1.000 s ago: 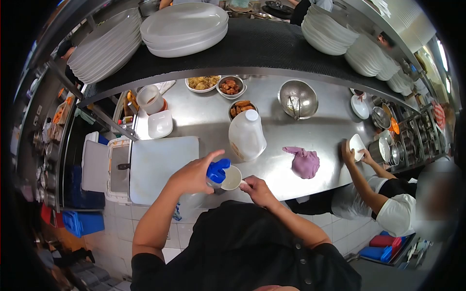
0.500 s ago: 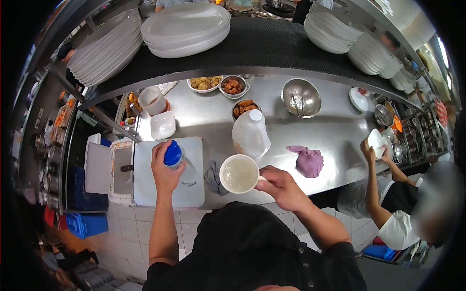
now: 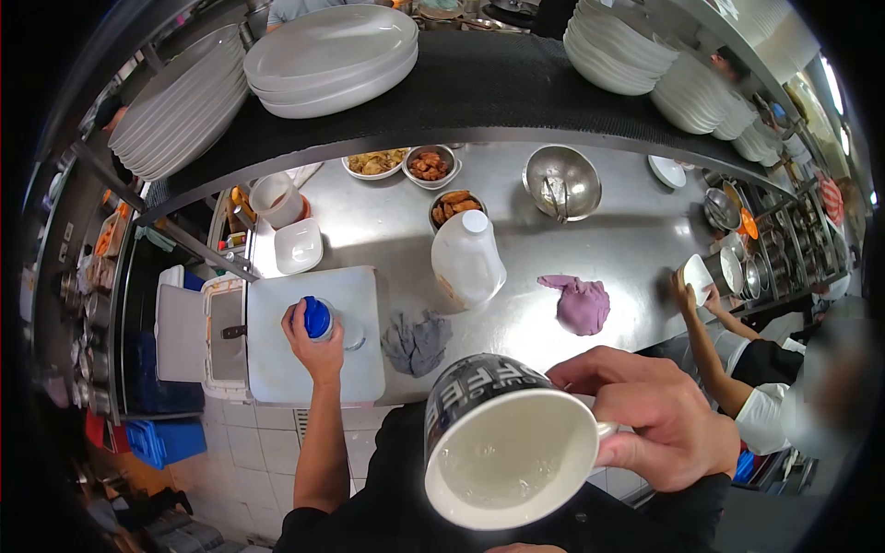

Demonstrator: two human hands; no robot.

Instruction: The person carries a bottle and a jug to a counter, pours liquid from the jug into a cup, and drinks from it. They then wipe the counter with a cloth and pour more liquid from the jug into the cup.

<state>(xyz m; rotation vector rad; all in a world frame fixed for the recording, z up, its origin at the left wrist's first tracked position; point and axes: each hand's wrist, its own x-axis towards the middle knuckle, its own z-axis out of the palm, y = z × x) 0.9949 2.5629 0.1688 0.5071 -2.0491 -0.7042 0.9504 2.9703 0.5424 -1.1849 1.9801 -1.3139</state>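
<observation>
By its handle, my right hand (image 3: 659,415) grips a coffee mug (image 3: 502,396), dark outside with white lettering and white inside. The mug is close to the camera and tilted, with clear liquid in it. My left hand (image 3: 315,355) is wrapped around a clear bottle with a blue lid (image 3: 318,316), over the white cutting board (image 3: 277,378); whether its base touches the board is hidden. A crumpled grey cloth (image 3: 415,343) lies beside the board. Past the mug stands a white plastic jug (image 3: 468,263), with a purple cloth (image 3: 581,306) to its right.
Bowls of food (image 3: 429,166) and a steel bowl with tongs (image 3: 560,184) stand farther back. Stacked plates (image 3: 332,60) fill the overhead shelf (image 3: 461,101). An open white cooler box (image 3: 224,341) is on the left. At right, a co-worker's hands hold a white bowl (image 3: 696,278).
My right hand has raised the mug toward the camera and tilted its opening toward me. My left hand stays on the blue-lidded bottle. The view has shifted slightly.
</observation>
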